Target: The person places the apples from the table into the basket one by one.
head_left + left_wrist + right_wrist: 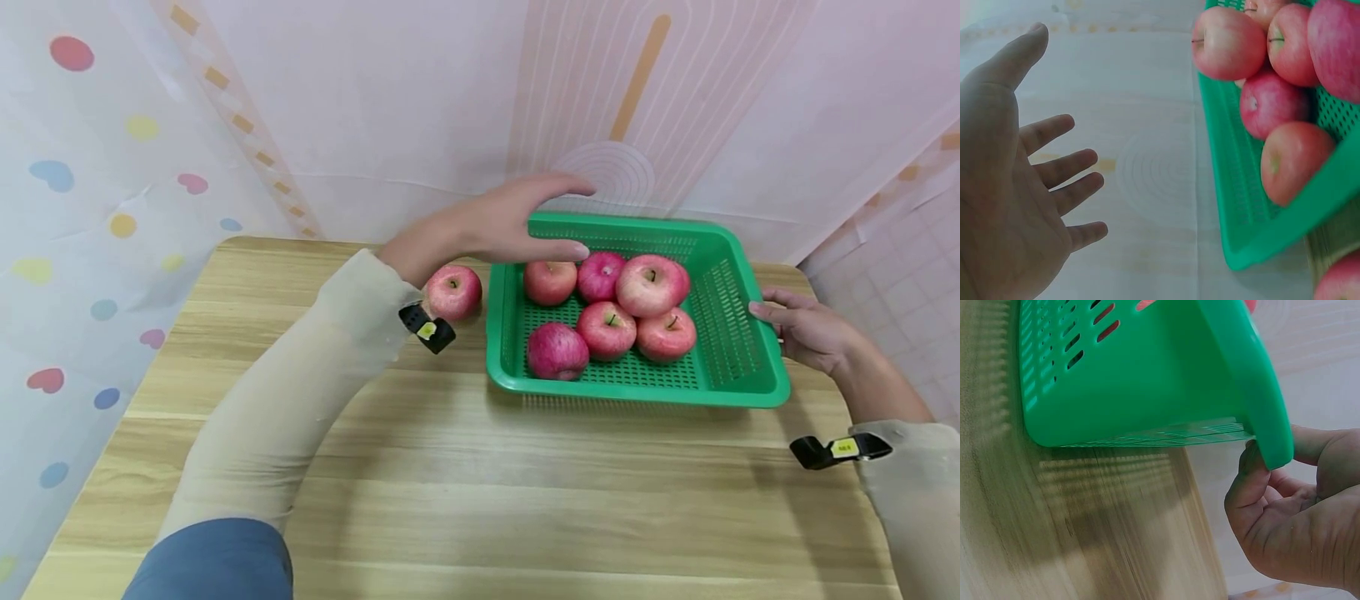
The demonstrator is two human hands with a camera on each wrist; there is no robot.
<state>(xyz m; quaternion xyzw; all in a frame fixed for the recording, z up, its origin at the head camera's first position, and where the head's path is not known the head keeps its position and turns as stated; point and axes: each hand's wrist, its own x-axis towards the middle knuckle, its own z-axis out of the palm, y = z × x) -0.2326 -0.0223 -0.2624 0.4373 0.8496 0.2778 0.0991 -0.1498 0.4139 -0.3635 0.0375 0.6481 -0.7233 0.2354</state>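
Observation:
A green plastic basket (615, 395) with slotted walls holds several red apples (606, 332). My left hand (510, 218) is above its back left corner, thumb and fingers spread apart with nothing between them. In the left wrist view that hand (1016, 175) is seen palm side, fingers extended, apart from the basket. My right hand (810, 332) grips the basket's right rim, thumb on top and fingers curled beneath the edge. The right wrist view shows the fingers (1250, 494) bent under the rim (1272, 434).
One more apple (453, 293) lies on the wooden table (465, 500), left of the basket and beside my left wrist. A printed cloth (390, 100) hangs behind the table's back edge. Black camera straps sit on both wrists.

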